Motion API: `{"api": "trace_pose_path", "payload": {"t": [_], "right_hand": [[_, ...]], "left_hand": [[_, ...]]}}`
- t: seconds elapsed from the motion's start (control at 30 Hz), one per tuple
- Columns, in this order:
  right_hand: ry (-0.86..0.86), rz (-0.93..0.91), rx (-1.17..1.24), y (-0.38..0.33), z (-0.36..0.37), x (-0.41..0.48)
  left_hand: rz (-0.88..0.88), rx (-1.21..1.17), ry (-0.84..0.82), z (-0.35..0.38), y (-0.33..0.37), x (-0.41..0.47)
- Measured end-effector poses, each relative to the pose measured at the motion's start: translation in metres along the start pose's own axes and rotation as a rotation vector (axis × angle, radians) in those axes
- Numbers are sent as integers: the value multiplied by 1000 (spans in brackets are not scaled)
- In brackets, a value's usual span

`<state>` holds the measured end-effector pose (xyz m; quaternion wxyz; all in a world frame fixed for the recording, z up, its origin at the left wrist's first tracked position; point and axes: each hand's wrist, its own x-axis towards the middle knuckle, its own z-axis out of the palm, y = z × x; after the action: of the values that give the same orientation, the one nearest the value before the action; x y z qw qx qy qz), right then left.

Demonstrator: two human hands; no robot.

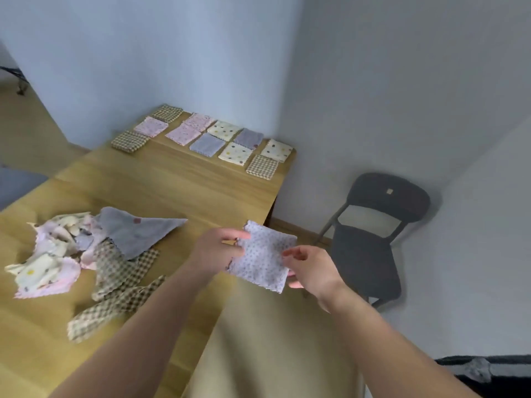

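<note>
Dotted cloth point(263, 255), folded, held over bench point(178, 179) edge: left grip point(218, 248) pinches its left side, right grip point(309, 267) its right. Heap point(86, 254) of loose cloths, left. Folded squares point(201, 136) in rows, far end. Chair point(373, 234), right.

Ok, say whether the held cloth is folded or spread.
Folded: the lilac dotted cloth is a compact square, pinched by left hand and right hand.

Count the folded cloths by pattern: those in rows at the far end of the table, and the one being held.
Checked cloths: 3
Pink cloths: 3
Cream dotted cloths: 3
Grey cloths: 2
Lilac dotted cloth, held: 1
Total: 12
</note>
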<state>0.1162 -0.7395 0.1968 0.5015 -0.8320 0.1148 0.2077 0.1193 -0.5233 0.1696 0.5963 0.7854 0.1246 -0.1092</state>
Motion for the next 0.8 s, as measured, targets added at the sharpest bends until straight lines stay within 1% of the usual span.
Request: {"api": "trace_pose_path", "payload": {"t": [0.1,0.13,0.23,0.33,0.47,0.53,0.63,0.7,0.8], "right_hand": [[-99,-27,-17,-14,-24,39],[-103,-23,-18,-17,-24,47],[-172,-6,9,-34,-27,105],[-224,12,-31,-49,-15,170],[-226,83,-60,-63,1,266],[-230,155,-68,-68,9,320],[-245,240,-119,-73,17,379],[-255,269,-160,-73,22,412],[-259,309,-208,-71,28,455]], "left_hand": [[-35,-27,84,13,17,23],[-39,-18,101,14,20,26],[-60,34,168,16,31,74],[-112,39,185,10,27,136],[-160,49,155,3,8,239],[-206,68,120,-3,-2,295],[-238,124,61,-6,-9,355],[-232,187,-16,-7,-11,387],[-250,230,-70,-9,-18,427]]}}
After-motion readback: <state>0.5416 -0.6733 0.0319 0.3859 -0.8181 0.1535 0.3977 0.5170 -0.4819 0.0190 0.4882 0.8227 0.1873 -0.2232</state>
